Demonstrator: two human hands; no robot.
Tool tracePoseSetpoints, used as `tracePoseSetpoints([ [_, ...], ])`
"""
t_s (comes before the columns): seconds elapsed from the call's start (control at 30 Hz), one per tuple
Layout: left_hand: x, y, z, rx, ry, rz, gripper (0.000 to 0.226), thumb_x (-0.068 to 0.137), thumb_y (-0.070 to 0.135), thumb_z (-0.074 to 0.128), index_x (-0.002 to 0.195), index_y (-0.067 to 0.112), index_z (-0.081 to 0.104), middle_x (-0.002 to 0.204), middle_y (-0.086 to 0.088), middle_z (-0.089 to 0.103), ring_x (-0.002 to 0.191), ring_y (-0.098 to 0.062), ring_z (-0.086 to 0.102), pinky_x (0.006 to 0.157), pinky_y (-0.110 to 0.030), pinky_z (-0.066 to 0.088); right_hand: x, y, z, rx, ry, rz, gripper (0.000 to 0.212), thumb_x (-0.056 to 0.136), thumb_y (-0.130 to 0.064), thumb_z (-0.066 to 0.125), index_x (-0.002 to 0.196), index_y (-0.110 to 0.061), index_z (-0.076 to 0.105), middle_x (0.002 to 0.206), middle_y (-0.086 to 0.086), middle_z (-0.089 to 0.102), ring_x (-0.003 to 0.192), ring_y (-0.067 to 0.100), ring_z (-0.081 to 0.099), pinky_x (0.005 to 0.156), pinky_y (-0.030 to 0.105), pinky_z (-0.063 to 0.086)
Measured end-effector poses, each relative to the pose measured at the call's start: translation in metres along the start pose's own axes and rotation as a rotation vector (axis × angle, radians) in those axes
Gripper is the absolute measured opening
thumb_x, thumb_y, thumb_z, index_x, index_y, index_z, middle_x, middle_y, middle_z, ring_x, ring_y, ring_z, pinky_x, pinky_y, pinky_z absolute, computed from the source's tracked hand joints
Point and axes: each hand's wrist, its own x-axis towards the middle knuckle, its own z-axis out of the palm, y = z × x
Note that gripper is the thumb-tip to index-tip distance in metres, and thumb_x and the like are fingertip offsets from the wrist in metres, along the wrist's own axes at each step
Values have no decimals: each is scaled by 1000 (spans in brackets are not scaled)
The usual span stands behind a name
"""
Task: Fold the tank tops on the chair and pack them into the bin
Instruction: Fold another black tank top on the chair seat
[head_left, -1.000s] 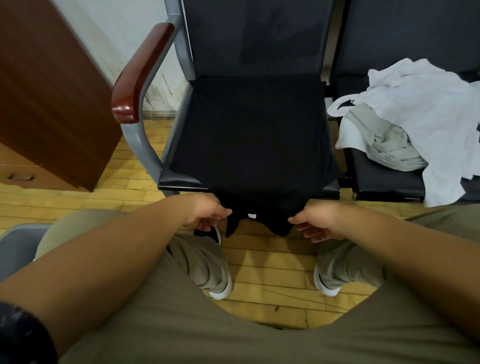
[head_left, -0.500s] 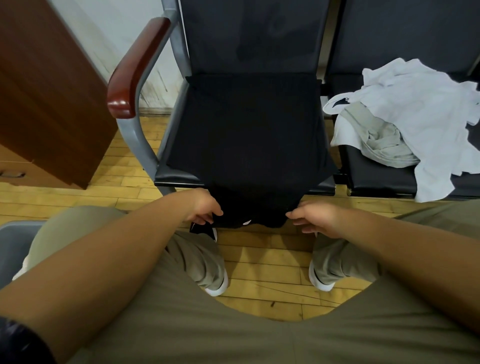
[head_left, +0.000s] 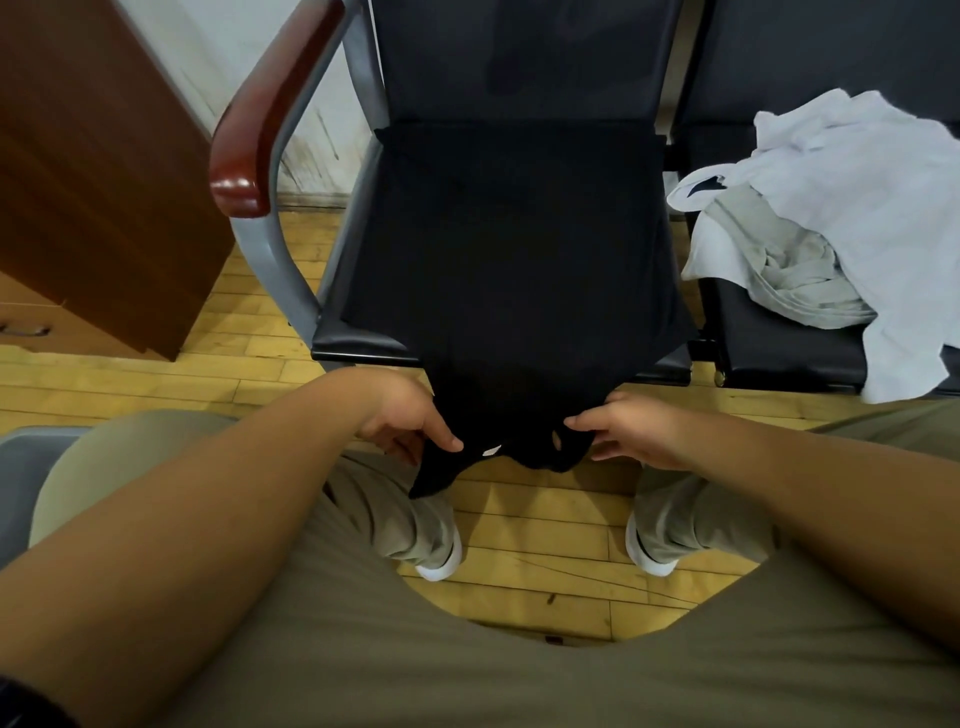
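- While the tank top (head_left: 509, 260) covers the chair (head_left: 358, 347) seat, its straps overhang the front.
- Straps pinched: left hand (head_left: 410, 421) one side, right hand (head_left: 631, 431) the other.

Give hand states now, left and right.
Left hand: closed, pinching the black tank top at its strap end.
Right hand: closed, pinching the same top's other strap.

A black tank top (head_left: 519, 260) lies spread flat over the chair seat (head_left: 353, 340), from its back edge past its front edge, where the strap end hangs off. On the neighbouring seat (head_left: 779, 353) to the right, a rumpled heap of pale garments (head_left: 857, 208) spills over the front edge. A grey bin (head_left: 21, 478) stands on the wooden floor (head_left: 545, 525).
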Motion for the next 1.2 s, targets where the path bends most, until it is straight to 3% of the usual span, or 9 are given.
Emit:
tracePoseSetpoints([
  [0.17, 0, 2, -1, 0, 25, -10, 33, 96, 12, 77, 129, 13, 70, 121, -7, 78, 114, -28, 73, 100, -43, 61, -13, -4, 3, 1, -84, -8, 33, 106, -23, 62, 137, -13, 62, 124, 7, 77, 120, 25, 72, 115, 52, 47],
  [0.37, -5, 7, 4, -7, 88, -31, 31, 100, 9, 72, 130, 12, 68, 124, -9, 74, 110, -27, 71, 82, -37, 60, -27, -6, 7, 73, -131, 51, 33, 107, -20, 58, 137, -9, 63, 128, 11, 75, 121, 31, 72, 114, 52, 49],
  [0.53, -9, 9, 12, -19, 123, -50, 33, 101, 8, 70, 134, 12, 65, 130, -9, 71, 114, -28, 68, 91, -39, 59, -34, -1, 13, 153, 40, 165, 31, 103, -7, 57, 134, -11, 62, 118, 14, 78, 108, 32, 77, 100, 49, 60],
  [0.67, -12, 7, 16, -37, 163, -47, 35, 102, 7, 69, 136, 11, 63, 132, -10, 69, 120, -30, 67, 105, -44, 56, -43, -1, 19, 134, 92, 189, 27, 104, -10, 61, 131, -10, 65, 113, 13, 80, 103, 31, 79, 95, 46, 63],
  [0.9, -30, 14, 23, -84, 149, -19, 44, 102, 11, 70, 145, 11, 57, 141, -10, 65, 124, -29, 65, 111, -46, 52, -56, -15, 25, 6, 189, 167, 25, 97, -12, 68, 122, -8, 69, 114, 15, 77, 95, 32, 80, 86, 49, 66],
  [1.07, -64, 36, 20, -304, 169, 109, 21, 100, 7, 73, 113, 16, 59, 122, -8, 70, 117, -27, 65, 106, -44, 54, -75, -45, 18, -208, 305, 96, 28, 94, -27, 72, 118, -16, 66, 114, 7, 72, 99, 24, 75, 93, 43, 61],
  [1.1, -69, 39, 17, -359, 177, 144, 22, 100, 7, 73, 115, 16, 60, 124, -9, 70, 120, -28, 65, 110, -47, 53, -80, -55, 16, -192, 330, 64, 27, 94, -28, 72, 117, -17, 66, 115, 7, 72, 100, 22, 74, 95, 41, 59],
  [1.13, -76, 43, 15, -420, 188, 188, 33, 99, 7, 74, 127, 14, 60, 129, -10, 70, 124, -29, 65, 113, -50, 51, -86, -66, 14, -162, 350, 30, 24, 94, -29, 72, 116, -18, 69, 114, 6, 72, 101, 21, 74, 97, 41, 58],
  [1.2, -82, 50, 7, -542, 247, 272, 74, 97, 6, 76, 160, 13, 38, 136, -11, 69, 125, -30, 68, 110, -52, 53, -96, -87, 7, -126, 405, -49, 24, 91, -33, 72, 111, -20, 73, 113, 9, 74, 101, 25, 75, 102, 46, 56],
])
